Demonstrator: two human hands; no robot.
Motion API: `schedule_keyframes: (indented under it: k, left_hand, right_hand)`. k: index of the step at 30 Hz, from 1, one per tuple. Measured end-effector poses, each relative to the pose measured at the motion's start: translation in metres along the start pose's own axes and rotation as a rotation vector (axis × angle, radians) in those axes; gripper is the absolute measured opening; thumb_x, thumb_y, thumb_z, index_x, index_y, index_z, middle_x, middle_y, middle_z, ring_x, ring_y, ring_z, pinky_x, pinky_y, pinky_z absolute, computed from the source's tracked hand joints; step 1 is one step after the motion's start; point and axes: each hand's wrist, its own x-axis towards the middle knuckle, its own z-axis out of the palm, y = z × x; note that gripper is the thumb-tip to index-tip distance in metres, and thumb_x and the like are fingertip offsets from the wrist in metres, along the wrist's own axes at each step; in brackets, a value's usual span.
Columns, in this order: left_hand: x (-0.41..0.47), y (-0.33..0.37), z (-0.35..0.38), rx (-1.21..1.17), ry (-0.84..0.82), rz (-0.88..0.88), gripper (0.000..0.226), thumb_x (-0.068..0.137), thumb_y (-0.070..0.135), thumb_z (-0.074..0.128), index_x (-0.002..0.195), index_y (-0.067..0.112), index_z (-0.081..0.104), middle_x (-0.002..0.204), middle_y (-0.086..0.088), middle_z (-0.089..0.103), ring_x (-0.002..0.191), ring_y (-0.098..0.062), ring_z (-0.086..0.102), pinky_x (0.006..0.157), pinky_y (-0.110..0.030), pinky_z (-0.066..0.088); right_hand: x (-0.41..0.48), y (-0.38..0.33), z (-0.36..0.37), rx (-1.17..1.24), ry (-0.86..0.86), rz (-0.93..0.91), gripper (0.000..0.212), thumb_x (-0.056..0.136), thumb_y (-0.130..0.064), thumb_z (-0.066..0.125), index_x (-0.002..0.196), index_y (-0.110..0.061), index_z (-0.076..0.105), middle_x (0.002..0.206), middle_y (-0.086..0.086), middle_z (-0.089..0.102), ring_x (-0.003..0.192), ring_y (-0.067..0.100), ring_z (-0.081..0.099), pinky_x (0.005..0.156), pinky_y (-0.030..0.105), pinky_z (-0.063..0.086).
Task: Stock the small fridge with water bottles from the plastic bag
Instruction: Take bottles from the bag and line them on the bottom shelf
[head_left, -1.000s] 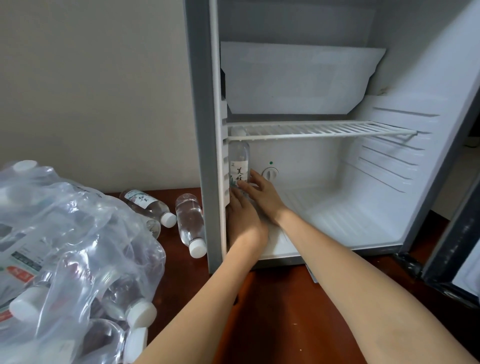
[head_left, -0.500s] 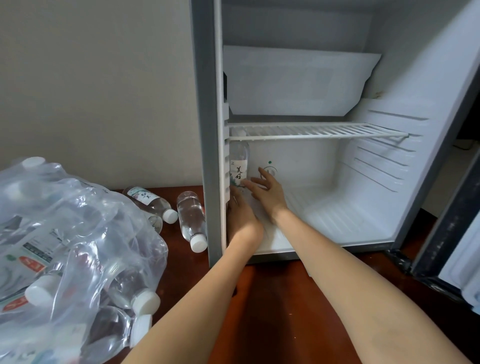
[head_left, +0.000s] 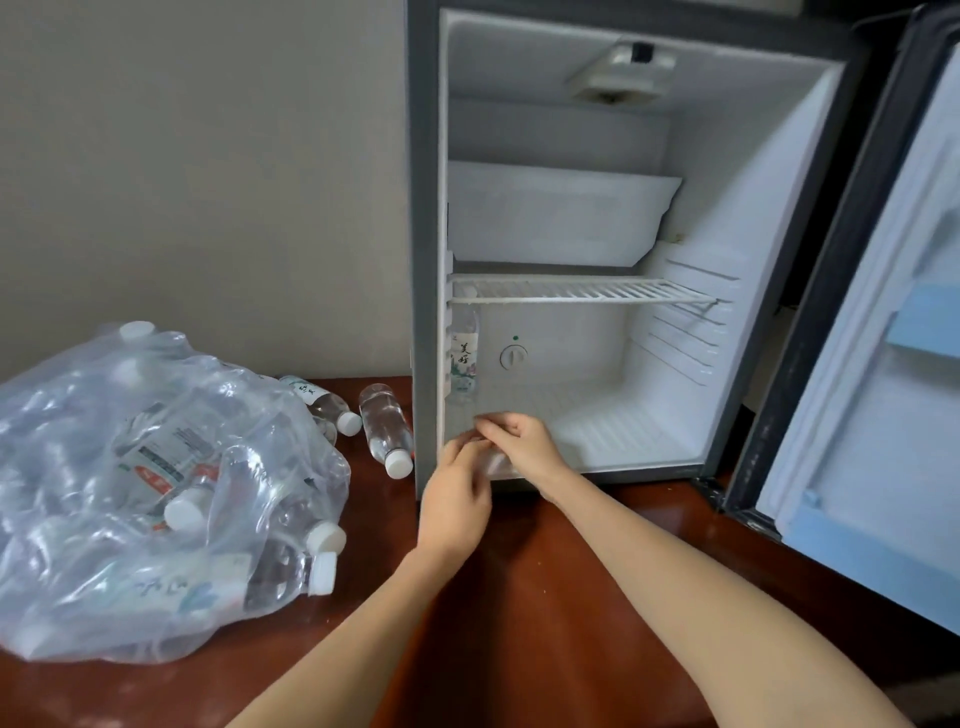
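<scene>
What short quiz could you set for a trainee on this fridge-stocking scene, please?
1. True or false: the water bottle inside the fridge stands upright beneath the wire shelf.
2. Where is the plastic bag? A) inside the fridge; B) on the table, left of the fridge; C) on the wire shelf.
3. Fill in: the fridge's door is ___.

Key: 1 true; 2 B; 3 open.
</scene>
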Motion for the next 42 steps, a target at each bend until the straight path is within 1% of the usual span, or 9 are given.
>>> schedule_keyframes:
  k: [4, 8, 18, 22, 26, 33, 36, 40, 42]
  left_hand:
    - [-0.037, -0.007, -0.033, 0.016, 0.08, 0.06, 0.034, 0.086, -0.003, 0.051, 0.11, 0.014, 0.066, 0.112, 0.006, 0.057, 0.097, -0.013, 0.059, 0.085, -0.023, 0.045]
    - [-0.06, -0.003, -0.06, -0.021, 0.117, 0.001, 0.036, 0.083, -0.005, 0.049, 0.106, 0.018, 0.066, 0.098, 0.012, 0.054, 0.086, -0.009, 0.056, 0.08, -0.022, 0.045]
    - [-0.135, -0.011, -0.1, 0.026, 0.002, -0.048, 0.044, 0.082, -0.006, 0.047, 0.108, 0.023, 0.067, 0.101, 0.01, 0.059, 0.09, -0.004, 0.057, 0.079, -0.007, 0.038]
    - [-0.145, -0.016, -0.108, 0.028, -0.005, -0.131, 0.042, 0.082, -0.005, 0.047, 0.112, 0.019, 0.065, 0.102, 0.005, 0.063, 0.099, -0.012, 0.058, 0.088, -0.021, 0.042]
    - [-0.146, -0.019, -0.11, 0.025, 0.011, -0.256, 0.047, 0.084, -0.003, 0.046, 0.125, 0.017, 0.059, 0.116, 0.0, 0.066, 0.112, -0.016, 0.058, 0.094, -0.021, 0.04]
    - [-0.13, -0.027, -0.102, 0.223, -0.161, -0.244, 0.068, 0.09, 0.0, 0.039, 0.153, 0.015, 0.019, 0.147, -0.015, 0.041, 0.132, -0.03, 0.04, 0.101, -0.033, 0.038]
    - [-0.122, -0.029, -0.095, 0.35, -0.183, -0.276, 0.068, 0.092, 0.005, 0.038, 0.154, 0.013, 0.009, 0.153, -0.016, 0.031, 0.135, -0.034, 0.034, 0.102, -0.037, 0.036]
    - [-0.109, -0.036, -0.091, 0.565, -0.172, -0.28, 0.065, 0.097, 0.018, 0.035, 0.154, 0.018, 0.003, 0.132, -0.012, 0.056, 0.108, -0.029, 0.058, 0.088, -0.033, 0.043]
    - [-0.1, -0.044, -0.09, 0.597, -0.189, -0.249, 0.064, 0.098, 0.019, 0.034, 0.154, 0.022, 0.004, 0.132, -0.008, 0.054, 0.101, -0.025, 0.06, 0.078, -0.03, 0.045]
  right_hand:
    - [-0.039, -0.013, 0.01, 0.023, -0.01, -0.002, 0.022, 0.092, -0.015, 0.063, 0.11, -0.003, 0.067, 0.104, 0.013, 0.071, 0.084, 0.009, 0.065, 0.076, 0.012, 0.049]
    - [-0.078, -0.03, 0.035, 0.108, -0.011, -0.013, 0.018, 0.093, -0.016, 0.061, 0.108, -0.008, 0.067, 0.097, 0.007, 0.071, 0.082, 0.009, 0.065, 0.077, 0.017, 0.05]
    - [-0.162, -0.024, 0.096, 0.262, 0.018, 0.04, 0.015, 0.093, -0.011, 0.06, 0.105, -0.007, 0.067, 0.094, 0.011, 0.07, 0.079, 0.009, 0.066, 0.076, 0.02, 0.051]
    - [-0.18, -0.01, 0.107, 0.131, 0.057, -0.056, 0.011, 0.089, -0.01, 0.064, 0.092, -0.018, 0.071, 0.09, 0.006, 0.074, 0.087, 0.012, 0.069, 0.088, 0.028, 0.053]
    - [-0.181, -0.007, 0.107, 0.157, 0.136, -0.061, 0.013, 0.09, -0.011, 0.063, 0.093, -0.021, 0.071, 0.09, 0.003, 0.073, 0.092, 0.013, 0.069, 0.09, 0.033, 0.053]
    - [-0.163, -0.005, 0.109, -0.072, 0.192, -0.169, 0.019, 0.091, -0.013, 0.062, 0.108, -0.018, 0.068, 0.105, -0.006, 0.069, 0.092, -0.002, 0.062, 0.078, 0.008, 0.046]
    - [-0.154, -0.003, 0.113, -0.233, 0.21, -0.281, 0.025, 0.093, -0.011, 0.059, 0.116, -0.017, 0.065, 0.116, -0.003, 0.063, 0.104, 0.009, 0.06, 0.087, 0.017, 0.049]
    - [-0.137, -0.001, 0.119, -0.574, 0.181, -0.488, 0.035, 0.093, -0.012, 0.057, 0.127, -0.016, 0.059, 0.128, -0.002, 0.056, 0.118, 0.014, 0.054, 0.097, 0.028, 0.046]
    - [-0.127, 0.0, 0.125, -0.746, 0.101, -0.51, 0.042, 0.093, -0.009, 0.055, 0.135, -0.017, 0.054, 0.138, -0.002, 0.049, 0.126, 0.016, 0.047, 0.098, 0.029, 0.045]
